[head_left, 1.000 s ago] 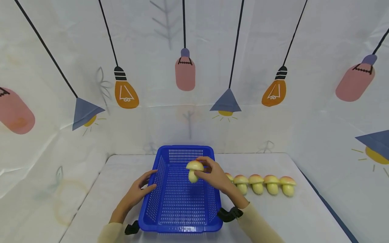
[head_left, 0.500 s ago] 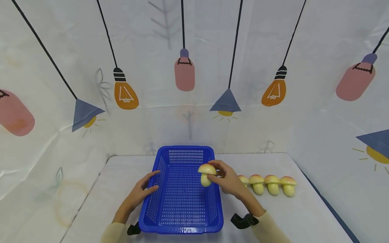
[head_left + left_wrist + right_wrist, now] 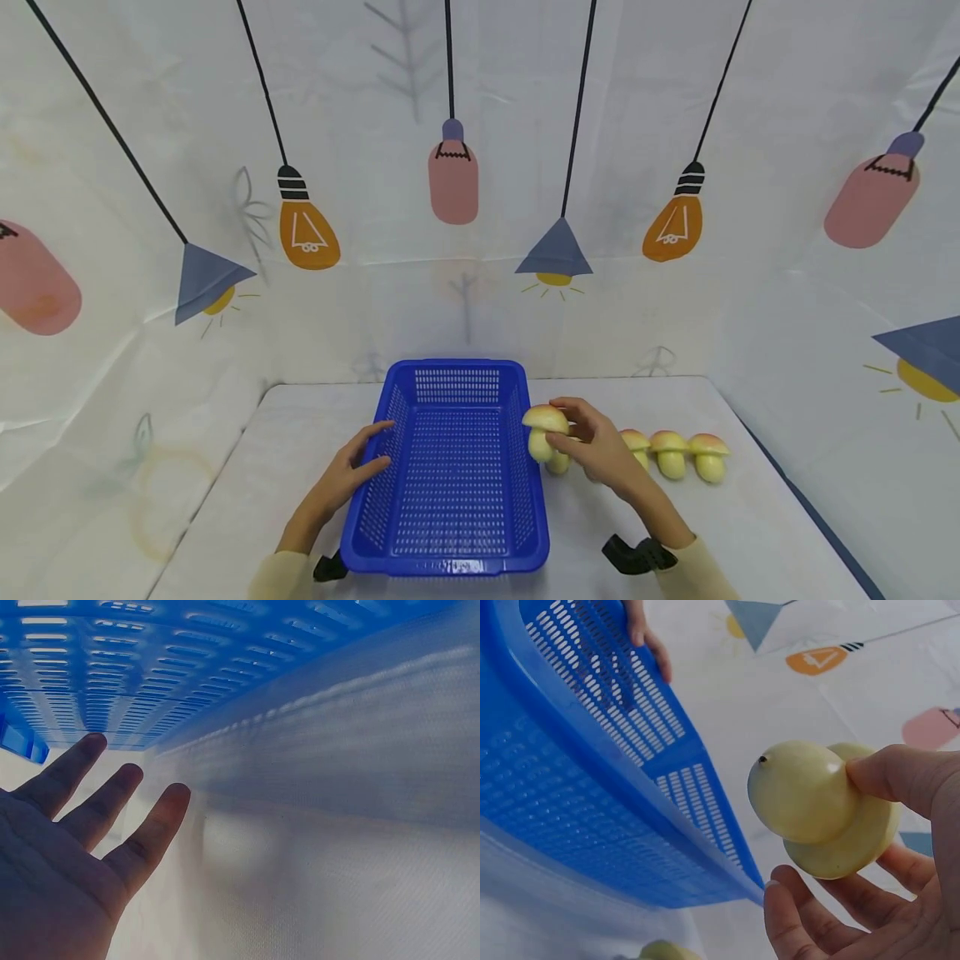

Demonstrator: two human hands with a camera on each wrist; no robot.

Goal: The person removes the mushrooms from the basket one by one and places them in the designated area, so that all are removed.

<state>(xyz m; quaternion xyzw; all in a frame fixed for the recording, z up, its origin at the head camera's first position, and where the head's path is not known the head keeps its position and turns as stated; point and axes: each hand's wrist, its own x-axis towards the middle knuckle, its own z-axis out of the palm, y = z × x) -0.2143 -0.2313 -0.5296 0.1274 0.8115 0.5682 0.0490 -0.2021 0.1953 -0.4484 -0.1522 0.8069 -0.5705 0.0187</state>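
Observation:
My right hand [image 3: 600, 450] pinches a yellow mushroom [image 3: 542, 429] with a pinkish cap, thumb on one side and fingers on the other. In the head view it is just past the right rim of a blue plastic basket [image 3: 444, 567]. The right wrist view shows the round stem end of this mushroom [image 3: 802, 791] facing the camera. My left hand [image 3: 341, 475] is at the basket's left rim, fingers spread; in the left wrist view its extended fingers [image 3: 154, 832] lie beside the slotted basket wall [image 3: 187, 656].
Several similar mushrooms [image 3: 670, 456] stand in a row right of the basket, partly hidden by my right hand. One mushroom [image 3: 557, 464] shows just behind the held one. The white table [image 3: 750, 533] meets a lamp-printed cloth backdrop [image 3: 465, 308].
My right hand has moved rightward with the mushroom, from over the basket's inside to beyond its right rim. My left hand stays nearly in place at the left rim.

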